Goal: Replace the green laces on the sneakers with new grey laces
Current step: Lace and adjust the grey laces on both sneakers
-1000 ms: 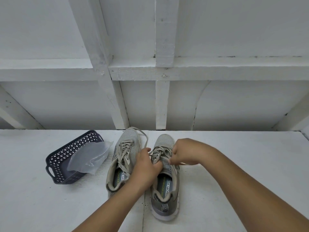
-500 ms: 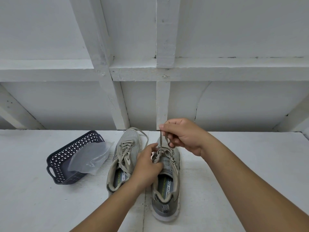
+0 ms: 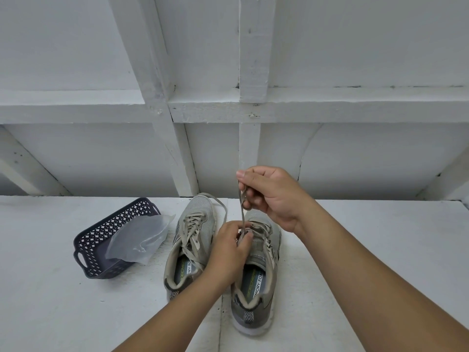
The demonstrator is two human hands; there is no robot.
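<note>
Clearly the unlacing step is in hand, on the right sneaker [image 3: 256, 270] of the pair standing side by side on the white worktop [image 3: 368, 250]. The right hand [image 3: 269, 196] is raised above the toe, its fingers curled and pinching one end of the old lace [image 3: 242, 212], which runs taut down to the eyelets. The left hand [image 3: 231, 252] sits on the tongue area, fingertips gripping the lace crossings where that strand comes out. The left sneaker [image 3: 189, 240] is fully laced, one loose loop trailing past its toe.

Judging from this, the task is at an early stage: no grey replacement lace is threaded yet. The next move probably calls for drawing the freed end clear of its eyelet, then loosening the next crossing down, while the left hand steadies the shoe.

Printed on both insoles is lettering that reads partly as "MORY FOA", with a green brand word beside it too small to make out. A dark perforated basket [image 3: 101, 240] holding a clear plastic bag [image 3: 139, 237] stands near the left sneaker.
</note>
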